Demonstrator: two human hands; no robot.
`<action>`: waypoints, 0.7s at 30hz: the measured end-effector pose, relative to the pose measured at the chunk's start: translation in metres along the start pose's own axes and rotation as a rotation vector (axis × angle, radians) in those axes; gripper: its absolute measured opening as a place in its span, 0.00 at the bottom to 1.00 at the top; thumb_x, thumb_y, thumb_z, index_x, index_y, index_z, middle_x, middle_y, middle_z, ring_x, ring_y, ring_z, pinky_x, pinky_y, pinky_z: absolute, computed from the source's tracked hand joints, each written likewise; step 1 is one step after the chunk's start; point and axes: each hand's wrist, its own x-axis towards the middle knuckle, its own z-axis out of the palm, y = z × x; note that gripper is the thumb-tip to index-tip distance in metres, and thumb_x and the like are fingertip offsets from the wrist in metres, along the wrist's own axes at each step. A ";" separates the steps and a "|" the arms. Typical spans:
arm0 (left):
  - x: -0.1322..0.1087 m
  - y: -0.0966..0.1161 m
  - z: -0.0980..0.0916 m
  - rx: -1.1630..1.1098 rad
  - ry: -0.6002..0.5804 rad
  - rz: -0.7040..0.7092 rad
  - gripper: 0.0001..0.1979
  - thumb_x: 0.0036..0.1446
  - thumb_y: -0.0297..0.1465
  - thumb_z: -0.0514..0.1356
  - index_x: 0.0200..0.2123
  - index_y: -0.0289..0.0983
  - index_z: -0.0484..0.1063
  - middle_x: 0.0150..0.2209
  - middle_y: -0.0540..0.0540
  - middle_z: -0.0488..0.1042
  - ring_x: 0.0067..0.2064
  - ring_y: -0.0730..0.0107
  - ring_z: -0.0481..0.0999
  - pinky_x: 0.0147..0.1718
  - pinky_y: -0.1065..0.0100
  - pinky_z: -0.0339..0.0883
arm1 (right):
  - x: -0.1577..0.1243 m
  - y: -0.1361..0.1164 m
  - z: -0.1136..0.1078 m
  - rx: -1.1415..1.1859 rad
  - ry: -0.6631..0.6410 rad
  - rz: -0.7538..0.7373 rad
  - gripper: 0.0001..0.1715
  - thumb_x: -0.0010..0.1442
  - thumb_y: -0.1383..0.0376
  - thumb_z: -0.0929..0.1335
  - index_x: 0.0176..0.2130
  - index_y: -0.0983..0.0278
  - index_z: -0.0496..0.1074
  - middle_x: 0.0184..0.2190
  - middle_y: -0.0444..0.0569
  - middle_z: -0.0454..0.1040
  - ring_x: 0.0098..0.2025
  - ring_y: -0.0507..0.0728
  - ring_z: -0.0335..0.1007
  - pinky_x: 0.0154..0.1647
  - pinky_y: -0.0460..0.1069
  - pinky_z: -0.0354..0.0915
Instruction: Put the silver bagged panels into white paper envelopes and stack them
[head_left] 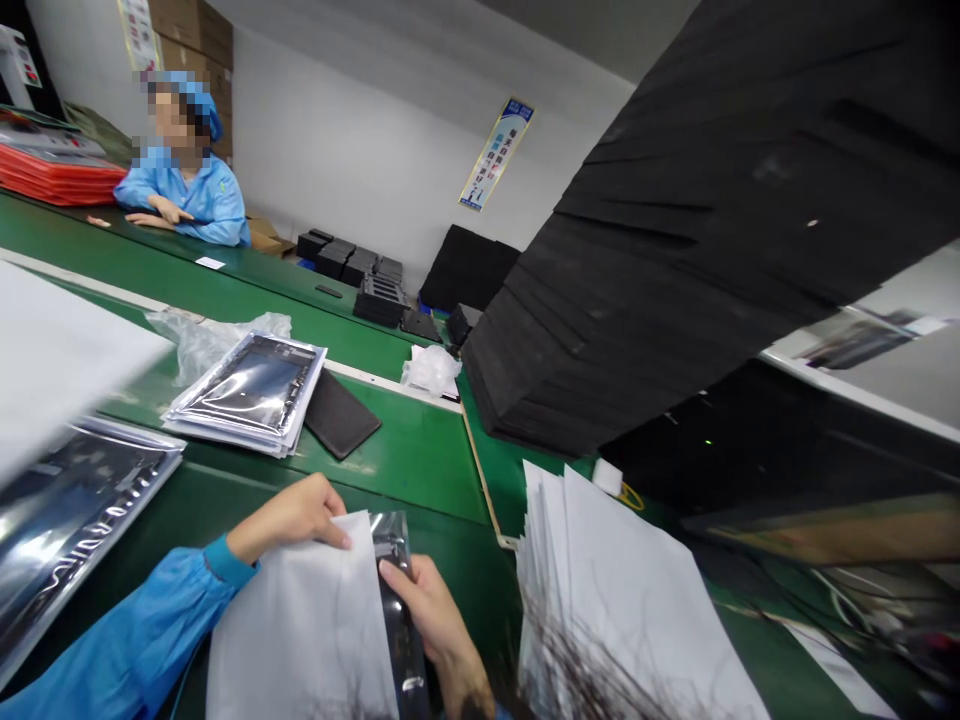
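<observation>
My left hand (pixel 289 518) pinches the top edge of a white paper sleeve (pixel 300 630) low in the view. My right hand (pixel 431 615) grips a dark, shiny anti-static bag (pixel 397 620), which lies against the sleeve's right edge. Whatever is inside the bag is hidden. To the right of my right hand, a stack of white paper sheets (pixel 622 600) fans out. A pile of foil-backed anti-static bags (pixel 247 395) lies on the green bench up and left of my hands, next to a dark flat pad (pixel 341 415).
A tall stack of black foam sheets (pixel 697 240) looms at right. A seated co-worker (pixel 184 190) in a blue smock rests both arms on the far green bench (pixel 225 275). Red folders (pixel 52 170), crumpled plastic (pixel 217 340) and black trays (pixel 349 265) lie around.
</observation>
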 end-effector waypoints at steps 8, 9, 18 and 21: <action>0.002 0.001 0.027 0.021 0.008 -0.006 0.13 0.32 0.35 0.71 0.24 0.32 0.82 0.21 0.52 0.75 0.27 0.69 0.68 0.25 0.69 0.55 | -0.006 -0.005 0.020 -0.081 -0.201 0.063 0.24 0.41 0.54 0.80 0.13 0.65 0.72 0.12 0.37 0.60 0.21 0.49 0.52 0.25 0.47 0.53; 0.002 0.002 0.030 0.027 0.006 -0.002 0.12 0.33 0.34 0.71 0.24 0.32 0.82 0.21 0.52 0.76 0.27 0.69 0.69 0.25 0.69 0.55 | -0.007 -0.005 0.022 -0.088 -0.217 0.067 0.23 0.42 0.54 0.80 0.13 0.65 0.72 0.12 0.36 0.60 0.21 0.49 0.53 0.25 0.47 0.54; -0.002 0.008 0.035 0.111 -0.026 0.040 0.20 0.44 0.44 0.68 0.33 0.34 0.87 0.27 0.47 0.83 0.30 0.66 0.73 0.27 0.68 0.59 | -0.011 -0.019 0.016 -0.110 -0.216 0.036 0.21 0.49 0.53 0.78 0.18 0.64 0.75 0.14 0.36 0.60 0.24 0.51 0.55 0.28 0.47 0.55; -0.011 0.017 0.041 0.197 0.083 0.052 0.15 0.47 0.40 0.66 0.31 0.36 0.87 0.28 0.45 0.84 0.31 0.63 0.74 0.30 0.66 0.58 | -0.014 -0.025 0.013 -0.097 -0.187 0.007 0.23 0.51 0.51 0.76 0.18 0.64 0.74 0.16 0.37 0.60 0.25 0.50 0.52 0.28 0.47 0.53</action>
